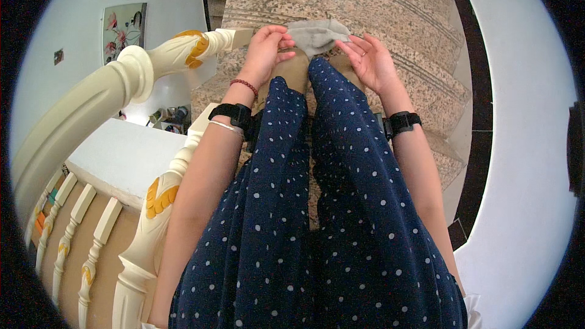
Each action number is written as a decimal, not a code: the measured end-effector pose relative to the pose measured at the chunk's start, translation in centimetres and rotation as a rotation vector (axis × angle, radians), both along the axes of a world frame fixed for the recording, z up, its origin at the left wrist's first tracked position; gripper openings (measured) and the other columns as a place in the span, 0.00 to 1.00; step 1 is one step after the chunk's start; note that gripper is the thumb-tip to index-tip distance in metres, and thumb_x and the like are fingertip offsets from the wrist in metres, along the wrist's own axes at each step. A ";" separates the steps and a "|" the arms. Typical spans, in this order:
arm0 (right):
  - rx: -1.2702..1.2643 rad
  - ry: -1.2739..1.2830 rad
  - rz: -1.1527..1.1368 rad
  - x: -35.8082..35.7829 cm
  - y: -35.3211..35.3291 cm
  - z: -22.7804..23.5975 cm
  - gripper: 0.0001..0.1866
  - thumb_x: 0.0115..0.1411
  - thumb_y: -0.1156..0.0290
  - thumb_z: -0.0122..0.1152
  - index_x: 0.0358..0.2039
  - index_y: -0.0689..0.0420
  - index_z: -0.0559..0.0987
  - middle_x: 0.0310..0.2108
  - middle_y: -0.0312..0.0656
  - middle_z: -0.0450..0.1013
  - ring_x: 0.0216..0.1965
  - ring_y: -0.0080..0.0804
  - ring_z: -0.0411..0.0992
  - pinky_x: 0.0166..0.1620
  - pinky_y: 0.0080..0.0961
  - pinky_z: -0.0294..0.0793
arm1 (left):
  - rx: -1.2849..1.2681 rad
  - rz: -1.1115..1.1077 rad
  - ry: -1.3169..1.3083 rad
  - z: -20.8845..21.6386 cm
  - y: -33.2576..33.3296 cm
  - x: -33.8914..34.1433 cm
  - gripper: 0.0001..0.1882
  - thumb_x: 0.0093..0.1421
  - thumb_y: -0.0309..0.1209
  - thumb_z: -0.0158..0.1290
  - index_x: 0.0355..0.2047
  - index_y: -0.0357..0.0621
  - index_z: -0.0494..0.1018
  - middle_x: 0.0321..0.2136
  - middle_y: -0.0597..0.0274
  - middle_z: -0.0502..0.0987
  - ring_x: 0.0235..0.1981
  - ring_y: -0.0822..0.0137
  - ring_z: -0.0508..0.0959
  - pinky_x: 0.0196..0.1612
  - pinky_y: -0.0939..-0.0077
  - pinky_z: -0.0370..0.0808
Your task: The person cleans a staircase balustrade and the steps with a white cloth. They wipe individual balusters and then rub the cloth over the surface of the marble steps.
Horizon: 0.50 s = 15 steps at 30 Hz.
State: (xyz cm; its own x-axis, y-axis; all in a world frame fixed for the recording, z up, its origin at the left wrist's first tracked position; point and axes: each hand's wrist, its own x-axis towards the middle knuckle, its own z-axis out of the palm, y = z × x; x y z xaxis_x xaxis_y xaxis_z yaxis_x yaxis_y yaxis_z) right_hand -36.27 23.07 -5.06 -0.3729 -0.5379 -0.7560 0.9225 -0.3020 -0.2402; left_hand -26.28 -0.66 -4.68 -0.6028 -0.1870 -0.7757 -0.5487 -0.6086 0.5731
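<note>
Looking down past our dark blue dotted trousers (256,207), we see a crumpled grey cloth (317,35) at the far middle, just beyond the hems and between our two hands. Our left hand (266,55) is at its left edge, fingers loosely bent and partly open, the tips meeting the cloth; we cannot tell whether they grip it. Our right hand (376,68) is at the right edge, wider open with the fingers spread, the nearest fingertips against the cloth; we cannot tell whether any fold is pinched there.

On our left wrist we wear a dark red bead bracelet (245,85), a black strap (231,111) and a thin white bangle (225,125); another black strap (403,123) circles the right wrist.

Speckled stone stairs (390,18) spread around the cloth on the far side and to the right, bordered by a dark band (481,131) along the white wall (530,116). To the left curves a cream handrail (79,106) with gold carving near its far end. Past it we find a flower picture (124,33) on the far left and, nearer, a white ledge (122,152).
</note>
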 end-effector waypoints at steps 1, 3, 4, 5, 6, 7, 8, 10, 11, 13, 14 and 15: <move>-0.074 -0.042 -0.049 -0.1 0.2 0.0 0.25 0.64 0.62 0.44 0.53 0.70 0.58 0.51 0.57 0.63 0.52 0.45 0.68 0.40 0.27 0.79 | 0.000 -0.001 0.001 0.0 0.0 0.0 0.08 0.62 0.26 0.41 0.41 0.39 0.65 0.34 0.60 0.71 0.35 0.68 0.75 0.36 0.71 0.78; -0.101 -0.076 -0.060 -0.3 0.4 0.0 0.26 0.64 0.62 0.44 0.53 0.70 0.57 0.50 0.57 0.63 0.52 0.45 0.68 0.41 0.27 0.79 | -0.008 -0.002 -0.025 0.1 -0.1 0.0 0.07 0.64 0.28 0.42 0.41 0.44 0.67 0.34 0.64 0.73 0.36 0.71 0.75 0.35 0.75 0.77; -0.126 -0.109 -0.072 -0.4 0.5 -0.2 0.26 0.64 0.62 0.43 0.53 0.70 0.57 0.49 0.57 0.63 0.51 0.46 0.69 0.41 0.28 0.80 | -0.009 -0.004 -0.025 0.1 -0.1 0.0 0.07 0.64 0.28 0.42 0.41 0.44 0.67 0.34 0.64 0.73 0.36 0.71 0.75 0.35 0.75 0.77; -0.127 -0.109 -0.073 -0.2 0.4 -0.6 0.26 0.64 0.62 0.43 0.53 0.70 0.57 0.49 0.57 0.63 0.51 0.46 0.69 0.41 0.28 0.80 | -0.011 -0.013 -0.027 0.1 -0.1 -0.1 0.07 0.64 0.28 0.42 0.41 0.44 0.67 0.33 0.64 0.73 0.36 0.70 0.75 0.35 0.75 0.77; -0.002 -0.056 -0.095 0.3 0.0 -1.0 0.25 0.64 0.63 0.44 0.53 0.70 0.57 0.47 0.55 0.64 0.50 0.46 0.69 0.41 0.28 0.80 | -0.012 -0.022 -0.029 0.1 -0.1 -0.1 0.07 0.64 0.28 0.42 0.41 0.44 0.67 0.33 0.64 0.73 0.36 0.70 0.75 0.35 0.75 0.77; 0.123 -0.003 -0.119 0.8 -0.3 -1.6 0.24 0.64 0.64 0.44 0.52 0.70 0.57 0.46 0.54 0.64 0.49 0.46 0.70 0.40 0.29 0.80 | -0.013 -0.025 -0.029 0.2 0.0 -0.1 0.07 0.64 0.28 0.42 0.41 0.44 0.67 0.33 0.64 0.73 0.36 0.70 0.75 0.35 0.75 0.77; 0.122 -0.003 -0.121 1.1 -0.6 -2.1 0.24 0.64 0.64 0.44 0.52 0.70 0.57 0.46 0.54 0.64 0.49 0.46 0.70 0.40 0.29 0.80 | -0.012 -0.020 -0.015 0.3 0.1 -0.2 0.08 0.63 0.27 0.41 0.41 0.42 0.66 0.34 0.62 0.72 0.35 0.70 0.75 0.35 0.73 0.78; 0.304 0.103 -0.064 1.7 -1.5 -2.7 0.21 0.63 0.68 0.46 0.51 0.69 0.60 0.43 0.52 0.64 0.47 0.45 0.71 0.39 0.30 0.80 | -0.014 -0.012 -0.003 0.4 0.2 -0.3 0.08 0.62 0.26 0.41 0.41 0.40 0.66 0.34 0.60 0.70 0.35 0.69 0.75 0.36 0.71 0.78; 0.302 0.101 -0.062 1.7 -1.8 -2.5 0.21 0.63 0.68 0.46 0.51 0.69 0.60 0.43 0.52 0.64 0.47 0.45 0.71 0.39 0.30 0.80 | -0.020 -0.011 -0.011 0.3 0.2 -0.3 0.08 0.62 0.26 0.41 0.40 0.40 0.66 0.34 0.60 0.70 0.35 0.69 0.75 0.36 0.71 0.78; 0.349 0.132 0.027 1.6 -1.9 -2.2 0.19 0.62 0.70 0.47 0.50 0.68 0.61 0.44 0.52 0.64 0.47 0.44 0.71 0.38 0.30 0.80 | -0.024 -0.008 -0.018 0.3 0.2 -0.2 0.08 0.62 0.26 0.41 0.40 0.40 0.66 0.34 0.60 0.70 0.35 0.69 0.75 0.36 0.70 0.78; 0.350 0.132 0.028 1.6 -2.0 -2.1 0.19 0.62 0.70 0.47 0.50 0.68 0.61 0.44 0.52 0.64 0.47 0.44 0.71 0.38 0.30 0.80 | -0.028 -0.006 -0.024 0.3 0.2 -0.2 0.07 0.63 0.27 0.41 0.41 0.41 0.66 0.34 0.61 0.72 0.35 0.70 0.75 0.35 0.72 0.78; 0.355 0.159 0.054 1.6 -2.0 -2.1 0.20 0.63 0.69 0.47 0.50 0.68 0.61 0.44 0.52 0.64 0.47 0.44 0.71 0.38 0.29 0.80 | -0.032 -0.004 -0.030 0.3 0.2 -0.2 0.07 0.64 0.28 0.42 0.41 0.43 0.66 0.34 0.62 0.73 0.35 0.70 0.76 0.35 0.74 0.77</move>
